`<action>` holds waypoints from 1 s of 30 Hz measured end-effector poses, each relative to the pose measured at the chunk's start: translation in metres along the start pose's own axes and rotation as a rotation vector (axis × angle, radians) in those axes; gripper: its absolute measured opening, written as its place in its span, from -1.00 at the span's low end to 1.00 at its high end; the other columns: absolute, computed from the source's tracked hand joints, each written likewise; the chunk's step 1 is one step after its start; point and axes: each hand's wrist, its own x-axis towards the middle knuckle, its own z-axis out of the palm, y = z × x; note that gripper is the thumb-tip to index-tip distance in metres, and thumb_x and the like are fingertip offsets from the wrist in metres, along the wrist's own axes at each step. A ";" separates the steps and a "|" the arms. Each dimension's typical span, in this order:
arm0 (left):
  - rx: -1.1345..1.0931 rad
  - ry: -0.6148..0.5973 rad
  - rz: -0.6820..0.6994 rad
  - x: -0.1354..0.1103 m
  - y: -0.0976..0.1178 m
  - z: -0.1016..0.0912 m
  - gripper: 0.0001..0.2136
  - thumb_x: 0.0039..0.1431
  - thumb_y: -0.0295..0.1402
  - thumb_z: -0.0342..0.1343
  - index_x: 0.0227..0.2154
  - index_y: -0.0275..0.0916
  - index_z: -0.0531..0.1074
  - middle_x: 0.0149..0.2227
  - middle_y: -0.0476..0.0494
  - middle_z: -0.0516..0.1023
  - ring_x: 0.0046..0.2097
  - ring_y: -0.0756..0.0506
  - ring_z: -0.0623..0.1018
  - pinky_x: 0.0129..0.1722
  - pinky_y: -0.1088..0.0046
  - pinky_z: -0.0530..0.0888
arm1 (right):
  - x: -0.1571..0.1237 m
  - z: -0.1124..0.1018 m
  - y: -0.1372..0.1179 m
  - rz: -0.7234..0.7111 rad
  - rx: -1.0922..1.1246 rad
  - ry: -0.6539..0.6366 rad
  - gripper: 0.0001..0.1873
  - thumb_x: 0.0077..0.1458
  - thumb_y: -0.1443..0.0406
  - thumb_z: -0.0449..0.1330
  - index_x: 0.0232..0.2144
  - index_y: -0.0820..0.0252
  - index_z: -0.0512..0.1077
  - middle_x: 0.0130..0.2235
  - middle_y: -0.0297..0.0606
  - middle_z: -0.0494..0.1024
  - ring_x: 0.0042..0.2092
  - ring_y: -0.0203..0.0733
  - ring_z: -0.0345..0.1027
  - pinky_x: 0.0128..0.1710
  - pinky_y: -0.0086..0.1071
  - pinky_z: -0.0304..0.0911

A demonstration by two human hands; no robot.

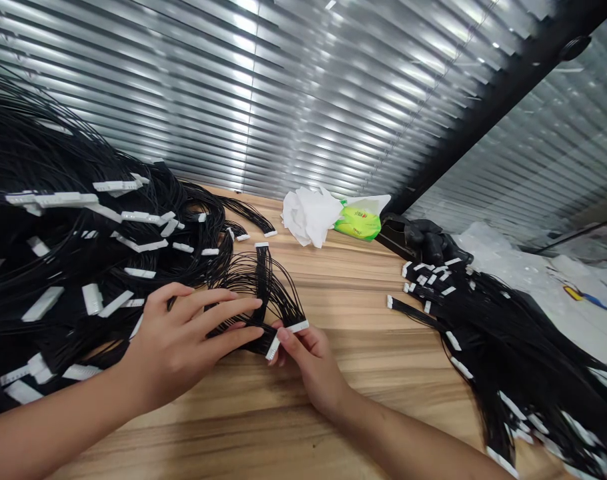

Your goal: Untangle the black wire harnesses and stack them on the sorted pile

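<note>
Silver slatted window blinds (233,100) fill the space behind your light wood-grain bench (223,440). On the left of the bench sits a huge heap of thin black wires with flat white plastic connectors (83,220). On the right lies a second long bundle of black wires with white connectors (508,353), its connector ends gathered toward the far edge of the bench. Between them, right in front of you, is a small looped bundle of thin black wires (261,293), with one white connector at its far end and more at its near end. Your left hand (183,340) lies open across this bundle, its fingers spread over the wires and not clenched. Your right hand (313,367) is closed in a pinch, with thumb and fingertips gripping a flat white connector (296,327) at the near end of the bundle. At the far edge of the bench are a black glove (426,240), a crumpled white tissue (308,217) and a green-and-yellow packet (361,223). Clear plastic sheeting (493,247) lies beyond the bench on the right.
</note>
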 end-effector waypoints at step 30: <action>-0.477 -0.086 0.227 -0.001 0.005 -0.003 -0.72 0.25 -0.33 0.01 -0.59 -0.21 0.25 -0.57 0.03 0.43 -0.48 -0.02 0.36 -0.31 0.29 0.24 | -0.005 0.002 0.005 -0.032 -0.128 -0.070 -0.72 0.13 0.08 0.21 -0.39 0.19 0.49 -0.51 -0.39 0.48 -0.40 -0.29 0.34 -0.31 -0.42 0.23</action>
